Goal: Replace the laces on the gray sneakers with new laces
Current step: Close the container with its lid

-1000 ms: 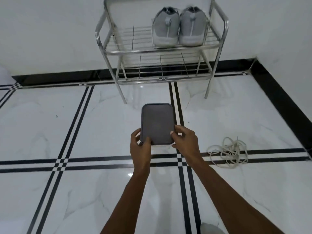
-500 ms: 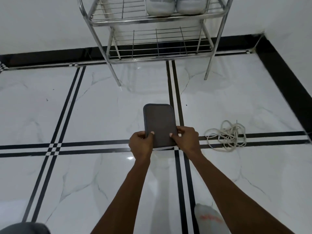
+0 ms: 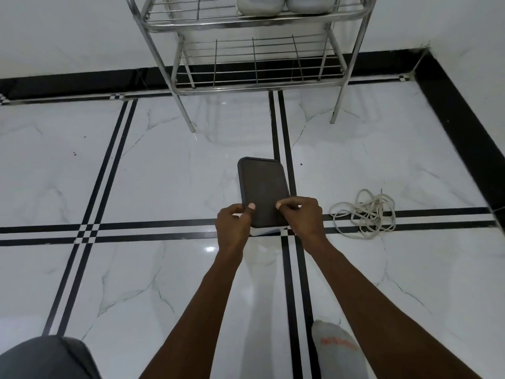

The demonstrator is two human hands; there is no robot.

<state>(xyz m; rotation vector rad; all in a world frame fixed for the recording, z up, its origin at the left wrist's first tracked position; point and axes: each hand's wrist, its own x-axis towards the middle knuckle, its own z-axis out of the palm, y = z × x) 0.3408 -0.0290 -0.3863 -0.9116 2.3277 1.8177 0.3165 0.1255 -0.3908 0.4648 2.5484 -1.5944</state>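
Observation:
Only the toes of the two gray sneakers (image 3: 284, 4) show, on the top shelf of a steel rack (image 3: 257, 21) at the upper edge of the view. A loose pile of white laces (image 3: 364, 214) lies on the floor to the right. Both hands hold a flat dark gray rectangular tray (image 3: 262, 188) low over the floor. My left hand (image 3: 235, 227) grips its near left corner, thumb on top. My right hand (image 3: 302, 217) pinches its near right corner.
The white marble floor (image 3: 164, 170) has black stripe lines. A black skirting (image 3: 461, 132) runs along the right wall, close to the laces. The rack's legs (image 3: 187, 116) stand just beyond the tray. A socked foot (image 3: 337, 348) is at the bottom right, a knee (image 3: 46, 356) at the bottom left.
The view has dropped and moved closer, so the sneakers slid up to the frame's top edge. The tray came down toward the floor, still held in both hands.

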